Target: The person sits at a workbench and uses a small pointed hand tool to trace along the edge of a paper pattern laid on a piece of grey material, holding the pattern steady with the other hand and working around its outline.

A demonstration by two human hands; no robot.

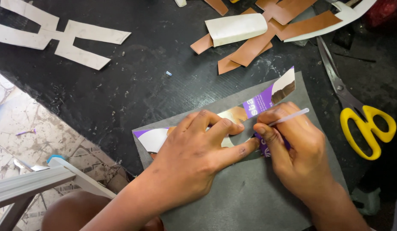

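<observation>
My left hand (198, 149) lies flat with fingers spread on a purple and white printed card template (267, 99), pressing it onto a grey sheet of material (245, 196) on the black worktable (143, 81). My right hand (292, 149) grips a thin white pen-like stick (290, 116), its tip down at the template's edge beside my left index fingertip. Much of the template is hidden under my hands.
Yellow-handled scissors (365, 128) lie to the right. Brown cut leather pieces (267, 34) and a curled white piece (236, 28) sit at the top. A white cut-out pattern (61, 36) lies top left. A tiled floor and a white frame (32, 182) show at the lower left.
</observation>
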